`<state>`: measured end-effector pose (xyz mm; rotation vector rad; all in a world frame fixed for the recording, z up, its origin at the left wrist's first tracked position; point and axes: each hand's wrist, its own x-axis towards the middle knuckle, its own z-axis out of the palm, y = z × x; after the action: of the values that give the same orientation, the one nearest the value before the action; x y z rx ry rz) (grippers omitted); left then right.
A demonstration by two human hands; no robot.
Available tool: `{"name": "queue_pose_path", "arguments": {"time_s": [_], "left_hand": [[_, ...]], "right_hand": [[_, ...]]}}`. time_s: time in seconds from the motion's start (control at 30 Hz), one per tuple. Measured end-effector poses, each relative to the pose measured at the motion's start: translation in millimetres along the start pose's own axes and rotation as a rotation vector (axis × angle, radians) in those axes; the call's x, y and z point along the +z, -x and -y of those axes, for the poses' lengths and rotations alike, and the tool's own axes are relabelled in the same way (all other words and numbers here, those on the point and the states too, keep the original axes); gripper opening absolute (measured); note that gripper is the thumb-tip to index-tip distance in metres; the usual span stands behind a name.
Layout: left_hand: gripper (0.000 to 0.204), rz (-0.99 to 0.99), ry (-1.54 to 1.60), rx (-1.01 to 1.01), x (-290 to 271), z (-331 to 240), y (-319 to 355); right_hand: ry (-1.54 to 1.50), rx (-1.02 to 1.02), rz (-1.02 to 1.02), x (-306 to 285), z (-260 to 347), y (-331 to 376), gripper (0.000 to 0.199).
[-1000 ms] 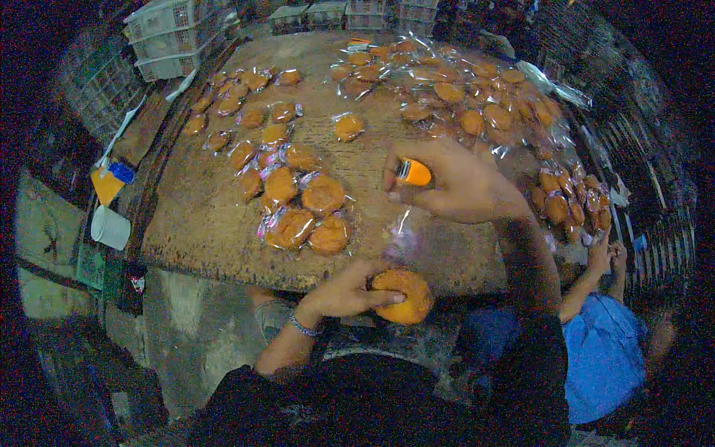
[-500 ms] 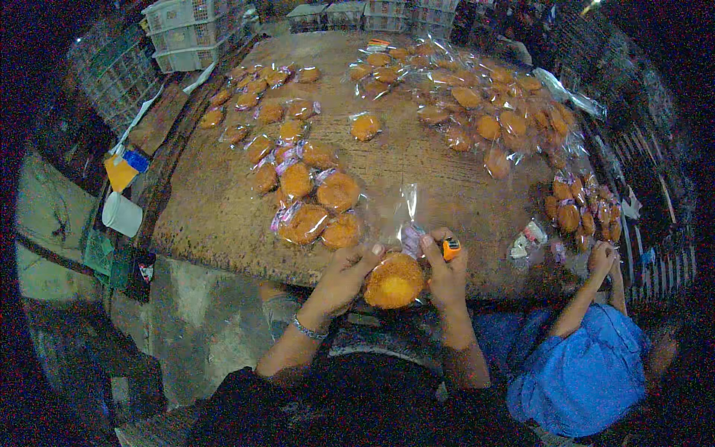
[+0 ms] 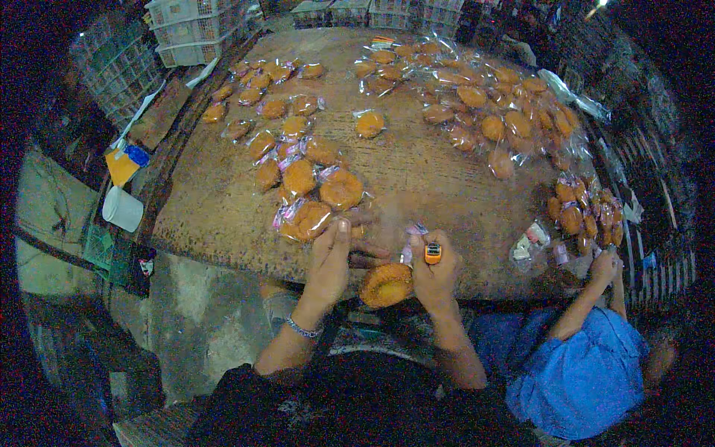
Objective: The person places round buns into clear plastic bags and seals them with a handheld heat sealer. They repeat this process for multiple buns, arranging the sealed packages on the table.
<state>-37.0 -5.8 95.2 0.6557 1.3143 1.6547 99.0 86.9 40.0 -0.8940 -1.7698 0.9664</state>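
Note:
My right hand [image 3: 436, 276] is closed around an orange lighter [image 3: 432, 253], whose metal end shows on top. The same hand pinches the gathered neck of a clear bag with a round golden-brown bun [image 3: 386, 285] in it, which hangs tilted beside my fingers at the table's near edge. My left hand [image 3: 335, 257] stands open to the left of that bun, thumb up and fingers apart, with nothing in it. Just beyond the left hand, several bagged buns [image 3: 341, 189] lie in a group, partly covered by the fingers.
More bagged buns [image 3: 491, 127] are heaped at the far right of the wooden table [image 3: 432, 171]. Beside me on the right, a person in a blue shirt [image 3: 581, 369] works with both hands near another pile [image 3: 572, 216]. A white cup [image 3: 123, 208] and stacked crates [image 3: 190, 33] stand left.
My left hand has let go of the bagged bun and moved up and left, its fingers opening. The bun has tipped and swung slightly left under my right hand, which still holds the lighter.

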Motion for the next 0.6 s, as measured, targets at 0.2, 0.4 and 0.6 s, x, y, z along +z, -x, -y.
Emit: {"name": "queue_pose_path", "arguments": {"time_s": [0.2,0.4,0.6], "left_hand": [[0.047,0.081,0.108,-0.005,-1.0,12.6,0.1],[0.045,-0.016,-0.295,0.122,14.1,22.4,10.3],[0.04,0.151,0.249,-0.185,9.6,21.9,10.0]], "right_hand": [[-0.263,0.196,-0.009,0.6,7.1,1.1,0.022],[-0.079,0.179,0.072,-7.5,2.6,0.1,0.018],[-0.51,0.551,0.372,1.0,-23.2,10.4,0.023]]}}
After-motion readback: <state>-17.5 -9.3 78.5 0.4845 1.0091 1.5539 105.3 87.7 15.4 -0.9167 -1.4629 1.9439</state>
